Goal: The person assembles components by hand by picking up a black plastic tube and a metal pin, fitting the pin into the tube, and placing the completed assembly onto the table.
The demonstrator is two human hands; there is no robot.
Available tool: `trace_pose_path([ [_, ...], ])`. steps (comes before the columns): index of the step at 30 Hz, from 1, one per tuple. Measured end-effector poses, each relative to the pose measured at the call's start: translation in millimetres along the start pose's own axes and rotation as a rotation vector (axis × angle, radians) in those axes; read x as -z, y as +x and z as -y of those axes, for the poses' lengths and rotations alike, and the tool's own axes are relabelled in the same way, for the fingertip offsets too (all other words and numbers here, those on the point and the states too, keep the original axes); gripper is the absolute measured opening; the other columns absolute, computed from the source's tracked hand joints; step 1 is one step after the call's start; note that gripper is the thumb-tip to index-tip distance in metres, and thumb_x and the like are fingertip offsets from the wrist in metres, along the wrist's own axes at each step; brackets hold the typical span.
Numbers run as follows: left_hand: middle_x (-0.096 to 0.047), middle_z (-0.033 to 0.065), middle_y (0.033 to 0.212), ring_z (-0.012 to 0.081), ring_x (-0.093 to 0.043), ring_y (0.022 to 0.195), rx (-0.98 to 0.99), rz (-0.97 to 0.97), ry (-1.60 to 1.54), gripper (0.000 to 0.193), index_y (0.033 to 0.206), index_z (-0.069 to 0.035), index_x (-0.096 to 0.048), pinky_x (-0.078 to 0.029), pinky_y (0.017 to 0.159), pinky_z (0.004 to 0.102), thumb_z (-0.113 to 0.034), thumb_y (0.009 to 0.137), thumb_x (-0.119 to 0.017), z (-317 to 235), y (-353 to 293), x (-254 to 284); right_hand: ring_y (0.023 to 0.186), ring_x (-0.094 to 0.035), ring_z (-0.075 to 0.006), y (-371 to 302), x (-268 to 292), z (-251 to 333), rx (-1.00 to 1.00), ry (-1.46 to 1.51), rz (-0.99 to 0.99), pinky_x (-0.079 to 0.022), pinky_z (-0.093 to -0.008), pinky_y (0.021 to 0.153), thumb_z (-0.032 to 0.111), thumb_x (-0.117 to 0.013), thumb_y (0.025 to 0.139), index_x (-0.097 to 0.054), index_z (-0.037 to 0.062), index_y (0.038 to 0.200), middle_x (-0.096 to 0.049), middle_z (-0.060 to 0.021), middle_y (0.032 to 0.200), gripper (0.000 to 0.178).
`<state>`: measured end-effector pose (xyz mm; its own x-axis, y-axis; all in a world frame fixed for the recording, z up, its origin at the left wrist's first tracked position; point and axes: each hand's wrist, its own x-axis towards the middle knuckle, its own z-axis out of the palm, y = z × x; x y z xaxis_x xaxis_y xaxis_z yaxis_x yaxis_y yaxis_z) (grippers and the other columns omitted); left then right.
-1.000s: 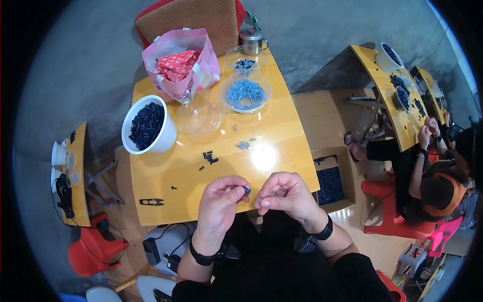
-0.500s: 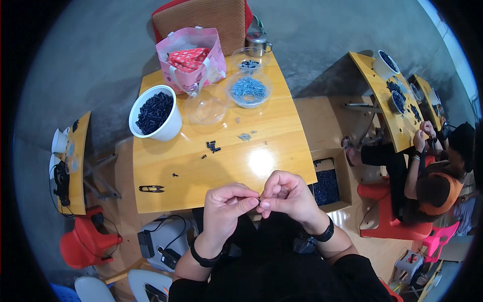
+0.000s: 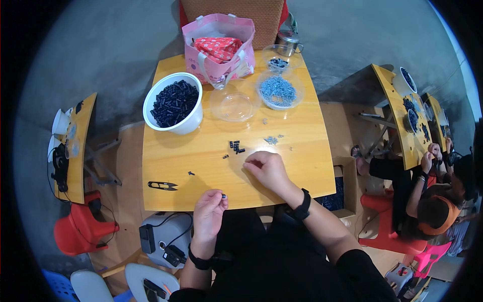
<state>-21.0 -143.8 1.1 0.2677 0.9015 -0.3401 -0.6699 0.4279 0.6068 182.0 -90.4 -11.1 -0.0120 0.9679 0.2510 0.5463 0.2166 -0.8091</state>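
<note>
My left hand [image 3: 209, 214] is at the table's near edge, thumb and fingers closed on a small black cylindrical piece [image 3: 224, 196]. My right hand [image 3: 267, 170] hovers low over the wooden table [image 3: 201, 146], its thumb and fingertips pinched together; whether anything is between them is hidden. Just beyond it lie several loose black pieces [image 3: 235, 146] and a little heap of silvery metal pins [image 3: 271, 140]. One more dark piece [image 3: 191, 173] rests alone to the left, and black thread snips [image 3: 162, 186] sit near the left edge.
A white bucket of black pieces [image 3: 174, 103], an apparently empty clear bowl [image 3: 235, 107], a bowl of metal pins [image 3: 279, 92] and a pink bag [image 3: 221, 50] stand toward the back. A cardboard box [image 3: 347, 186] is right of the table. Another person works at the right-hand table.
My hands have parted from being together at the near edge. The right went forward to the tabletop near the loose pieces; the left shifted slightly left, keeping a piece. The view has shifted.
</note>
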Motion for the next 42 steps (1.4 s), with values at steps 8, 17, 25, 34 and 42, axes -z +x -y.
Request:
trace_pose_path([
  [8, -0.059, 0.0064, 0.080, 0.0143, -0.054, 0.072, -0.045, -0.101, 0.027, 0.016, 0.098, 0.000, -0.058, -0.043, 0.067, 0.0252, -0.009, 0.086, -0.058, -21, 7, 5, 0.063, -0.058, -0.0294, 32, -48, 17, 0.068, -0.265, 0.079, -0.047, -0.0371, 0.058, 0.010, -0.065, 0.072, -0.064, 0.0043, 0.077, -0.057, -0.0109, 0.069, 0.008],
  [17, -0.059, 0.0070, 0.079, 0.0142, -0.054, 0.071, -0.087, 0.048, -0.002, 0.014, 0.094, 0.002, -0.059, -0.043, 0.066, 0.0257, -0.008, 0.084, -0.060, -28, 10, -19, 0.062, -0.061, -0.0155, 15, -8, 42, -0.103, 0.256, 0.205, -0.049, -0.0272, 0.056, 0.006, -0.067, 0.076, -0.061, 0.0010, 0.073, -0.062, -0.0066, 0.070, 0.008],
  [25, -0.061, 0.0118, 0.078, 0.0173, -0.058, 0.066, -0.116, 0.177, 0.133, 0.018, 0.089, 0.003, -0.059, -0.047, 0.061, 0.0259, -0.009, 0.079, -0.066, -18, -8, -84, 0.058, -0.058, -0.0127, -25, 69, 77, -0.486, 1.409, 0.413, -0.048, -0.0226, 0.055, 0.000, -0.068, 0.075, -0.060, 0.0006, 0.080, -0.061, -0.0069, 0.072, 0.010],
  [34, -0.064, 0.0118, 0.080, 0.0155, -0.062, 0.070, -0.196, 0.330, 0.236, 0.012, 0.090, 0.006, -0.061, -0.051, 0.066, 0.0233, 0.002, 0.078, -0.064, 4, -27, -123, 0.056, -0.058, -0.0122, -52, 109, 85, -0.347, 1.365, 0.299, -0.047, -0.0218, 0.053, -0.001, -0.069, 0.074, -0.057, 0.0006, 0.080, -0.061, -0.0091, 0.072, 0.013],
  [42, -0.064, 0.0122, 0.081, 0.0143, -0.061, 0.070, -0.134, 0.373, 0.421, 0.016, 0.093, 0.008, -0.061, -0.049, 0.065, 0.0222, 0.003, 0.078, -0.065, 15, -38, -149, 0.058, -0.058, -0.0104, -67, 134, 68, -0.269, 1.286, 0.319, -0.045, -0.0192, 0.052, -0.003, -0.068, 0.074, -0.059, 0.0022, 0.081, -0.064, -0.0079, 0.073, 0.013],
])
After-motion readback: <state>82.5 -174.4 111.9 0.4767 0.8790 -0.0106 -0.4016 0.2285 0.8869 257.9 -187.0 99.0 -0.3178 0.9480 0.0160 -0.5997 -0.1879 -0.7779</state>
